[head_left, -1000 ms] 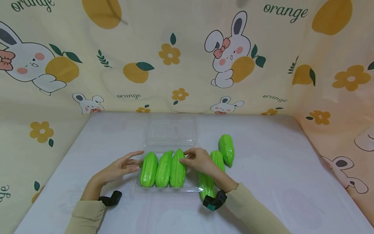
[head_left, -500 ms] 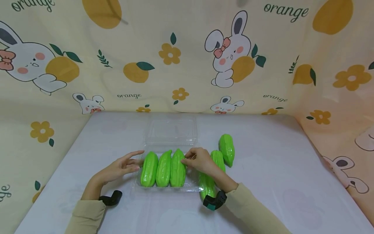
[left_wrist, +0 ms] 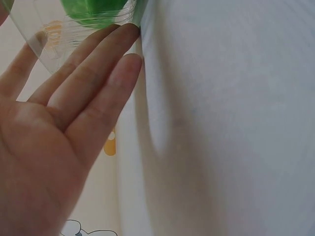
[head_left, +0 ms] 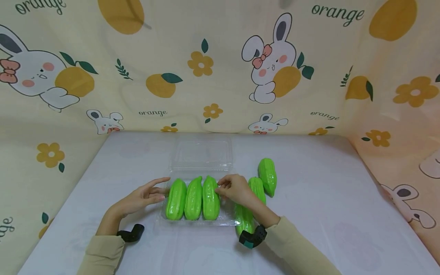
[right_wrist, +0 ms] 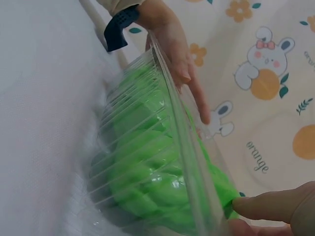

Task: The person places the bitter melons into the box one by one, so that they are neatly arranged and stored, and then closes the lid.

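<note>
Three glossy, ribbed green gourds stand side by side in an open clear plastic clamshell box [head_left: 227, 220]: a left gourd [head_left: 176, 200], a middle gourd [head_left: 194, 199] and a right gourd [head_left: 211, 199]. My left hand [head_left: 139, 196] rests at the box's left side with fingers extended; in the left wrist view its fingertips [left_wrist: 132, 30] are right at the clear wall. At the right gourd's upper right edge is my right hand [head_left: 235, 189], its thumb tip against the green surface. The right wrist view shows a fingertip [right_wrist: 238, 204] touching the gourd's end.
Right of the box lie three more green gourds: a far one [head_left: 267, 175], one beside it [head_left: 256, 186] and a near one [head_left: 243, 219] partly under my right wrist. The box's clear lid [head_left: 203, 152] lies folded back behind it. A printed curtain [head_left: 220, 88] surrounds the white table.
The right gourd's top has shifted slightly left, so it stands straighter. My right thumb has slid from its face to its right edge. My left hand has stayed put.
</note>
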Demonstrator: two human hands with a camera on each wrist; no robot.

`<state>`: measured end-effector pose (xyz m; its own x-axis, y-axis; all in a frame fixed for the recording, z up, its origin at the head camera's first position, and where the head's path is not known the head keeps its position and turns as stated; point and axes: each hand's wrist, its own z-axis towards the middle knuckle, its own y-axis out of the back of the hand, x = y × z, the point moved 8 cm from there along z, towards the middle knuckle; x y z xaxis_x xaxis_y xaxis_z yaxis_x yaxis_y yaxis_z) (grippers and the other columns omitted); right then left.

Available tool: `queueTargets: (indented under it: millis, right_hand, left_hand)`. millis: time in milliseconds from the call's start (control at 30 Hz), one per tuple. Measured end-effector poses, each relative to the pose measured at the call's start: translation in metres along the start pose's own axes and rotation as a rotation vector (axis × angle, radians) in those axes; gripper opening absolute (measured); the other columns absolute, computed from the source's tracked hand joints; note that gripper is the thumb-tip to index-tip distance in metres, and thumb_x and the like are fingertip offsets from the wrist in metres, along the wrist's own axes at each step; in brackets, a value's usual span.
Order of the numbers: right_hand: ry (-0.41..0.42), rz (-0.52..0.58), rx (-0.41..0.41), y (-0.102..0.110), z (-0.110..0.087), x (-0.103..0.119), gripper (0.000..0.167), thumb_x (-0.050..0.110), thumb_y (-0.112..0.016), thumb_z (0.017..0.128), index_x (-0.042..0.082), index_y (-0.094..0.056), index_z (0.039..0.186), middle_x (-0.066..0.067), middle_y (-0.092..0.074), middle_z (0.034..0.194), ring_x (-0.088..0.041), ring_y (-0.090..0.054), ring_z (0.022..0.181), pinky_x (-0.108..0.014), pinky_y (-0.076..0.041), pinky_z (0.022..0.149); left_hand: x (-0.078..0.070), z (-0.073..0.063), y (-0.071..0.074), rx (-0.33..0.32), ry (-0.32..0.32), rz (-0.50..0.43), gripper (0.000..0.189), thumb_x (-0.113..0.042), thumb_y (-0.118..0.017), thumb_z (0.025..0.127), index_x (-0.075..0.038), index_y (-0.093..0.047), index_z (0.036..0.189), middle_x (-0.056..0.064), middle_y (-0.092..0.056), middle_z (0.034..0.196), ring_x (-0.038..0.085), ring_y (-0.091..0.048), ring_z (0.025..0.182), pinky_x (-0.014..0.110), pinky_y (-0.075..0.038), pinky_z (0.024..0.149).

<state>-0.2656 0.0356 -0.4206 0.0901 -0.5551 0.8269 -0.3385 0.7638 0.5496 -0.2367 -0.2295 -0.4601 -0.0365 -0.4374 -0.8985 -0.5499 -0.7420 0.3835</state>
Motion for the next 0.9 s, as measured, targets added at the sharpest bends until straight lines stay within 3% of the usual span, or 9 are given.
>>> queueTargets:
  millis: [167,367,600,900]
  right_hand:
    - [-0.015,0.067,-0.004,0.001,0.002,-0.004,0.024,0.008,-0.069,0.086,-0.009,-0.068,0.103,-0.02,-0.071,0.085,-0.016,-0.067,0.06,-0.031,-0.058,0.058]
    - [-0.032,0.15,0.048,0.0,0.002,-0.006,0.025,0.009,-0.067,0.088,-0.008,-0.066,0.107,-0.021,-0.071,0.089,-0.011,-0.067,0.062,-0.035,-0.06,0.064]
    - [0.014,0.293,0.099,0.004,-0.003,-0.008,0.031,0.011,-0.064,0.091,-0.011,-0.061,0.112,-0.028,-0.07,0.096,-0.012,-0.069,0.069,-0.04,-0.06,0.074]
    - [0.058,0.44,0.101,0.012,-0.016,-0.005,0.038,0.012,-0.062,0.093,-0.016,-0.055,0.116,-0.029,-0.069,0.098,-0.012,-0.071,0.078,-0.047,-0.058,0.083]
  left_hand:
    - [0.0,0.0,0.0,-0.001,0.01,0.002,0.064,-0.027,-0.053,0.099,-0.016,-0.021,0.154,0.028,-0.042,0.147,0.045,-0.042,0.136,0.064,-0.037,0.106]
    - [0.002,0.0,0.0,-0.003,0.014,0.004,0.064,-0.027,-0.053,0.099,-0.017,-0.021,0.154,0.028,-0.041,0.148,0.045,-0.042,0.136,0.063,-0.038,0.106]
    - [0.002,0.0,0.001,-0.004,0.012,0.004,0.064,-0.027,-0.053,0.099,-0.016,-0.021,0.154,0.028,-0.041,0.148,0.046,-0.041,0.137,0.064,-0.038,0.106]
    - [0.002,-0.001,0.001,-0.004,0.022,0.0,0.063,-0.027,-0.053,0.099,-0.018,-0.022,0.153,0.027,-0.041,0.149,0.045,-0.04,0.137,0.065,-0.036,0.106]
